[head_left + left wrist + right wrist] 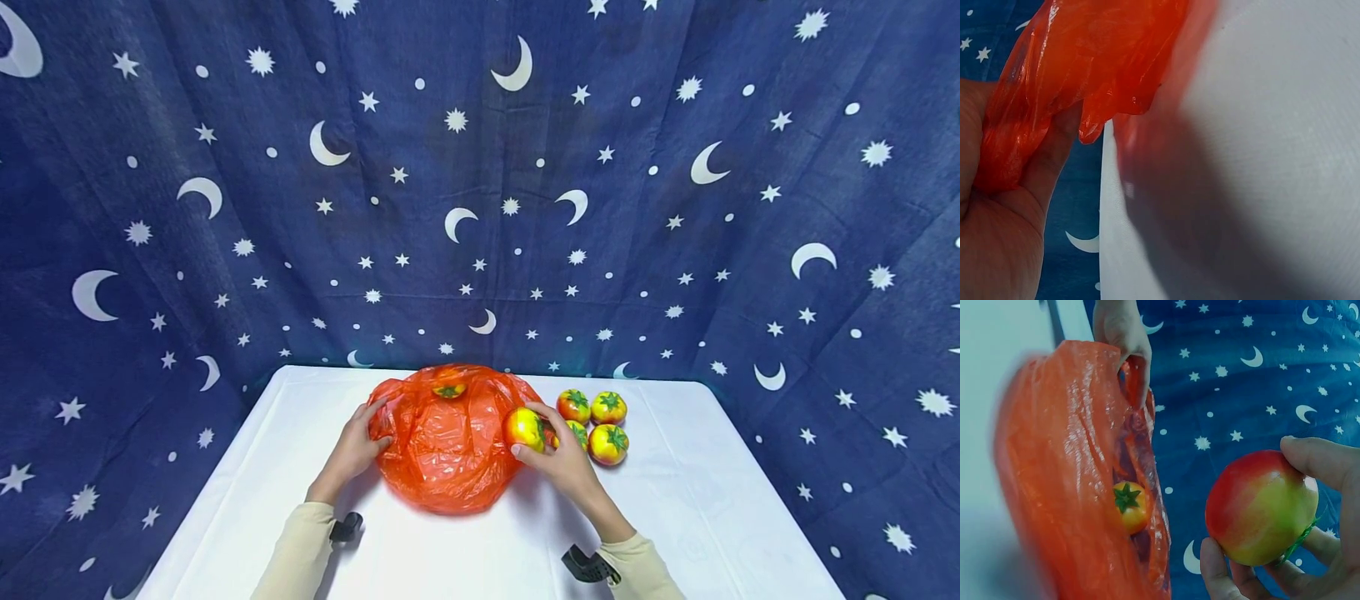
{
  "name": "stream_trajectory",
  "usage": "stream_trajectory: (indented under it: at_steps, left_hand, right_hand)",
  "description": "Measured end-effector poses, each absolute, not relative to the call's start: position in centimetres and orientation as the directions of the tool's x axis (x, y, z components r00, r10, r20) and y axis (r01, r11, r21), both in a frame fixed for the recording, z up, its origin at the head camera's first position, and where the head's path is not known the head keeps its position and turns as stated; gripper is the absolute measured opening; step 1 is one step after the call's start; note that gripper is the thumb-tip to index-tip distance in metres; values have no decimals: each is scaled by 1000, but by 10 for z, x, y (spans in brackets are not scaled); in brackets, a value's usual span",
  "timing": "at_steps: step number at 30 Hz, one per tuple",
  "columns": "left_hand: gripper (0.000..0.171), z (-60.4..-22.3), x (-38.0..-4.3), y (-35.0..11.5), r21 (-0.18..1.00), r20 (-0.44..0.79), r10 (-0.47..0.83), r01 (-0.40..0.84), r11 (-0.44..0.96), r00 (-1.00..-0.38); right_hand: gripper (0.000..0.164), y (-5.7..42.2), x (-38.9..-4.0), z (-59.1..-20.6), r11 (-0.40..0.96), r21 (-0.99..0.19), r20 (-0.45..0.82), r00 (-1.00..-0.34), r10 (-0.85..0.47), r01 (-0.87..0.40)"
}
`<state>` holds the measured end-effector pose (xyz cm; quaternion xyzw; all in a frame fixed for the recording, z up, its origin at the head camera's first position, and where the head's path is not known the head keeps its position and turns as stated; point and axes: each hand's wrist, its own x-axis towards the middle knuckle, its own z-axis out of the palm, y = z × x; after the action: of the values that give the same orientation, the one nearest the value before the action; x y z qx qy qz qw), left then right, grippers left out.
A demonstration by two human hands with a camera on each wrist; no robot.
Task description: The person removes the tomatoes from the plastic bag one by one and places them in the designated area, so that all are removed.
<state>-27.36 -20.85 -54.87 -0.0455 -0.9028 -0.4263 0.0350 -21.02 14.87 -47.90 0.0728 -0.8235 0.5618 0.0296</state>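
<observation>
Hands [354, 443] [564, 460] astride bag [442, 479], tomato [522, 427] in right

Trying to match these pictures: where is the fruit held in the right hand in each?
Head: the held fruit, below centre, slightly right.
Left wrist: not in it.
Right wrist: right of centre, lower half.
Shared landmark: the red bag, visible in all three.

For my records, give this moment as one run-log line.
left hand: gripping plastic bag; right hand: holding tomato; bag: another tomato visible inside; table: more tomatoes beside bag
</observation>
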Motion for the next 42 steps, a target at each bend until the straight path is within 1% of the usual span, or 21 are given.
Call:
stream_trajectory:
  at_steps: [3,7,15,19,27,37,42]
  left_hand:
    - [76,-549,-273,-209,765,114,57,124,632,-992]
    - [76,-548,-273,-210,763,117,60,128,633,-991]
    - [75,-548,-273,-212,772,93,52,106,627,-994]
    - [75,-547,-272,-212,773,84,50,97,626,-995]
    - [75,-548,-272,-213,764,140,67,151,627,-988]
    - [75,-546,-273,-215,768,149,68,159,620,-987]
    - [75,-548,-274,-213,766,145,78,161,622,-986]
  right_hand:
    - [67,153,-209,-481,338,-928,133,-987,-94,-157]
    - [65,158,-207,-483,349,-926,121,-988,-92,-146]
    - [67,167,-203,-489,362,-913,156,-981,-113,-187]
    - [67,171,-201,-492,392,-902,147,-983,-112,-180]
    - [70,181,-196,-495,445,-880,148,-986,-72,-164]
    - [69,195,-194,-503,482,-866,123,-991,-51,-132]
    - [70,203,-192,-511,536,-836,120,-992,-29,-116]
